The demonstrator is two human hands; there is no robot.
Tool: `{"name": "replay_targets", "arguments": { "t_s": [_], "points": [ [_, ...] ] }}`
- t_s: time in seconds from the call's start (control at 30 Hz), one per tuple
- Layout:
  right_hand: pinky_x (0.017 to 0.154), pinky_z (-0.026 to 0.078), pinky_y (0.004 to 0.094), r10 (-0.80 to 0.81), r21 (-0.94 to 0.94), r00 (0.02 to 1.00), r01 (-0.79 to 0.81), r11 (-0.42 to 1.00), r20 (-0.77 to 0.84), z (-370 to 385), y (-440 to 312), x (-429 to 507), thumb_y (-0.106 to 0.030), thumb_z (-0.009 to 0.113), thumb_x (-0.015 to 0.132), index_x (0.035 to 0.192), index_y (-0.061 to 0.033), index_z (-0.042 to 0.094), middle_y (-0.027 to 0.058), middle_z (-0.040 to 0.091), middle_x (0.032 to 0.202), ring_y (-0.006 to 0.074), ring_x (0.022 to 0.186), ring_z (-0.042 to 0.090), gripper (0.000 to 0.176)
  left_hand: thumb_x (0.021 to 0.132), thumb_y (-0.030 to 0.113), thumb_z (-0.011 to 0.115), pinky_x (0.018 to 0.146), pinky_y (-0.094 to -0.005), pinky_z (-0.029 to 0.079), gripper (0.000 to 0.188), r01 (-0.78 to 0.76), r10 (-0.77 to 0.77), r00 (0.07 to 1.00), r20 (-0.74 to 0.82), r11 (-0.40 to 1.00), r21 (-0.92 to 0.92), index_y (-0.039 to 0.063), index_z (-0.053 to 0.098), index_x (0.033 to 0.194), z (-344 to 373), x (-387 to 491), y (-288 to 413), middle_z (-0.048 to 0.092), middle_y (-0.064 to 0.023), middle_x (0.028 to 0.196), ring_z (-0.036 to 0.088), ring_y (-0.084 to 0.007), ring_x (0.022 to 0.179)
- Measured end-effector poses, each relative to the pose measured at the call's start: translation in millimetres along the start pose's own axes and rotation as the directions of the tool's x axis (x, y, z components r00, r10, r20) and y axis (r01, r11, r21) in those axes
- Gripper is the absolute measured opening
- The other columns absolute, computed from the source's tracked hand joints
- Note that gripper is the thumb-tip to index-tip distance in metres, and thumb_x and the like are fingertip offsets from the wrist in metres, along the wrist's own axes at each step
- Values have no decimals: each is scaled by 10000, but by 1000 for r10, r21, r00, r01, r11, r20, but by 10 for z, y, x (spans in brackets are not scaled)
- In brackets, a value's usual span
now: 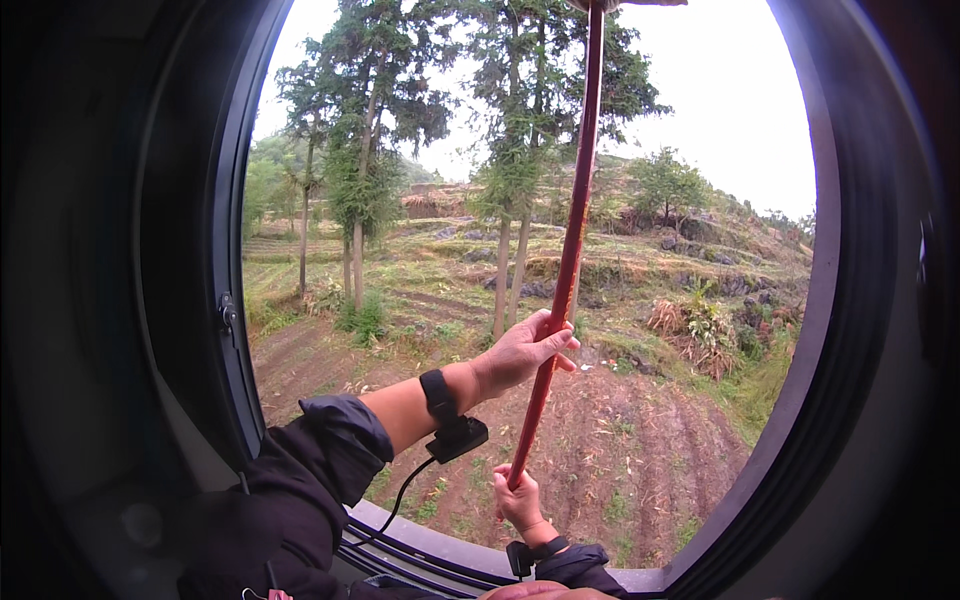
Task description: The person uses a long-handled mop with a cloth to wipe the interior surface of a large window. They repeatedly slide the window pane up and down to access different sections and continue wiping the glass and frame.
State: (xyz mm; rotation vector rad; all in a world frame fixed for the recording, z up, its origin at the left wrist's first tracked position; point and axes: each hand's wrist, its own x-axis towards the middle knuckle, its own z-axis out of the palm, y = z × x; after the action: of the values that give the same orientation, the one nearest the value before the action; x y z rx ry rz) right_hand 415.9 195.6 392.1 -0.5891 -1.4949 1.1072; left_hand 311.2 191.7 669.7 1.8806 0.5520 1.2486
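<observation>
A long, dark red pole (577, 210) rises steeply through the window opening, leaning slightly right toward its top. My left hand (525, 352) wraps around it near the middle, fingers curled over the far side. Lower down, my right hand (519, 501) grips the pole at its bottom end. The pole's top meets a brownish head (637, 2), mostly cut off by the picture's upper edge, so I cannot tell what it is. Both hands are beyond the inner window frame, in front of the outdoor view.
A dark window frame (225, 225) with a latch (227, 311) runs along the left. Below are the sill (442, 544) and sliding tracks. A cable (401, 487) hangs from the black device (459, 440) on my left wrist. Outside lie a tilled field (622, 457) and tall trees (367, 150).
</observation>
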Motion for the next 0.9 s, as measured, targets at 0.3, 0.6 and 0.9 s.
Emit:
{"name": "replay_targets", "arguments": {
  "t_s": [0.3,0.6,0.9],
  "points": [
    [408,447,278,306,-150,937,-283,947,168,-217,895,89,-171,636,912,1121,-5,571,33,583,663,119,507,572,275,1003,182,497,871,-314,491,347,-155,182,949,-256,980,121,52,390,1307,-378,35,107,612,-98,1045,626,-177,941],
    [627,490,308,314,-590,949,-248,768,9,-458,1094,153,-291,735,789,837,-36,653,31,640,696,120,648,595,272,1003,107,457,819,-369,527,64,113,-112,981,-159,994,-3,66,409,1012,-528,-508,-719,560,-69,874,637,-212,871],
    [583,474,273,330,-248,911,-270,931,248,-208,712,144,-213,720,815,942,-47,620,22,601,728,108,631,565,232,974,96,503,825,-348,530,72,280,-296,950,-99,948,-151,56,449,1000,-148,-1447,-2194,612,-78,927,632,-181,914]
  ]
}}
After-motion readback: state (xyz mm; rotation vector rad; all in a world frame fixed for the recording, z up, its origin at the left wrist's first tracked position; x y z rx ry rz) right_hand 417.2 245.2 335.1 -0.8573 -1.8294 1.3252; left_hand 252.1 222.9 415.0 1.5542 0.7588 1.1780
